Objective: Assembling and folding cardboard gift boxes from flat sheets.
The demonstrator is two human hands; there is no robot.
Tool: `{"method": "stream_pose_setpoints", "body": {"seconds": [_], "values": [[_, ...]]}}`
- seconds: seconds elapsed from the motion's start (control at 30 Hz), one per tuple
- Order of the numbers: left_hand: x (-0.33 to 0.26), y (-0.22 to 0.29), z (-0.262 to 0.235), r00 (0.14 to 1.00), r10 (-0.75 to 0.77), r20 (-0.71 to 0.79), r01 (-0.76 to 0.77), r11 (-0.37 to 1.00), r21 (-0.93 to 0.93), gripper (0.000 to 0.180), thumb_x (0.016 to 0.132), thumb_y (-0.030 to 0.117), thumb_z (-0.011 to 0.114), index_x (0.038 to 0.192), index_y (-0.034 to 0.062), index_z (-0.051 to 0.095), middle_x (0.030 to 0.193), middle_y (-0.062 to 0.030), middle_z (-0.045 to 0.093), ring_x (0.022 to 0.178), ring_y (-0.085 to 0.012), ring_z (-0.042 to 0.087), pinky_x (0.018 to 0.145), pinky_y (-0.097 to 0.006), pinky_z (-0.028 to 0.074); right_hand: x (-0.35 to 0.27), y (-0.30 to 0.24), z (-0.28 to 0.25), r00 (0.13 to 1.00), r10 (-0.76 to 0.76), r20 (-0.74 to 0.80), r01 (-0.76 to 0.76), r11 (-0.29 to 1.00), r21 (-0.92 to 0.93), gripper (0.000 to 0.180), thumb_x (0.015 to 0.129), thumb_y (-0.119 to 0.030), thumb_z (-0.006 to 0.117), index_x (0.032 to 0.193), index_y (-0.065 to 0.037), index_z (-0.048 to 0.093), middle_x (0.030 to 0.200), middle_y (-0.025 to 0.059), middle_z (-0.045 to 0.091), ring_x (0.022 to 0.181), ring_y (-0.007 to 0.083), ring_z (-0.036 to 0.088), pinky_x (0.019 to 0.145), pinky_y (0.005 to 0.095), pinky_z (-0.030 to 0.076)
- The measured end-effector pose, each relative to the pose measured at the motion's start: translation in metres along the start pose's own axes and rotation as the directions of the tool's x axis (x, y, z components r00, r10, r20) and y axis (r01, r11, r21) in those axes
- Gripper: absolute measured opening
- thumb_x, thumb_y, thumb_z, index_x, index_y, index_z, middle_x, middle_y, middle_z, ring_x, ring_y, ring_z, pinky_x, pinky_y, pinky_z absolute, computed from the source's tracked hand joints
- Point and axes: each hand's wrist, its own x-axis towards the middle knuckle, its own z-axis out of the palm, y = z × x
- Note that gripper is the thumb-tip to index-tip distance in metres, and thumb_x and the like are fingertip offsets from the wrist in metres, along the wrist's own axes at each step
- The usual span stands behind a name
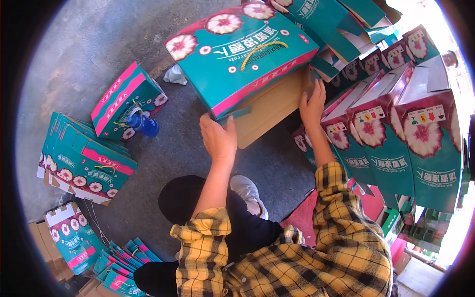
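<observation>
A large teal gift box (pixel 237 54) with pink flowers, a pink edge and a yellow cord handle is held tilted in front of me, its plain brown cardboard underside (pixel 269 106) facing me. My left hand (pixel 217 138) presses on the lower left corner of that underside, at a teal flap. My right hand (pixel 312 104) grips the right edge of the box with its fingers up. Both sleeves are yellow plaid.
Assembled teal boxes (pixel 396 133) stand in a row at the right. One closed box (pixel 126 99) lies on the grey floor at left, with a blue bottle (pixel 143 123) beside it. Flat folded boxes are stacked at left (pixel 84 158) and lower left (pixel 74 237).
</observation>
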Motion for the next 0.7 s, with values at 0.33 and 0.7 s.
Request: {"method": "stream_pose_setpoints", "body": {"seconds": [0.33, 0.7], "values": [[-0.008, 0.003, -0.005, 0.941, 0.305, -0.147, -0.294, 0.952, 0.091, 0.077, 0.073, 0.005, 0.054, 0.14, -0.0103, 0.019, 0.142, -0.0317, 0.028, 0.133, -0.043, 0.029, 0.111, -0.047, 0.023, -0.052, -0.027, -0.034, 1.0, -0.015, -0.019, 0.017, 0.996, 0.092, 0.056, 0.083, 0.001, 0.048, 0.136, 0.009, 0.032, 0.138, 0.03, 0.036, 0.127, 0.0424, 0.037, 0.107, 0.0449, 0.03], [-0.019, 0.045, -0.009, 0.741, 0.631, -0.228, -0.567, 0.771, 0.29, 0.063, 0.077, 0.007, 0.051, 0.137, -0.0028, 0.035, 0.142, -0.0267, 0.032, 0.133, -0.0436, 0.03, 0.107, -0.056, 0.024, -0.12, 0.037, 0.007, 0.9, -0.027, 0.435, 0.087, 0.989, -0.118, 0.044, 0.079, -0.003, 0.056, 0.121, 0.006, 0.047, 0.125, 0.0266, 0.048, 0.112, 0.0402, 0.051, 0.096, 0.0447, 0.043]]}}
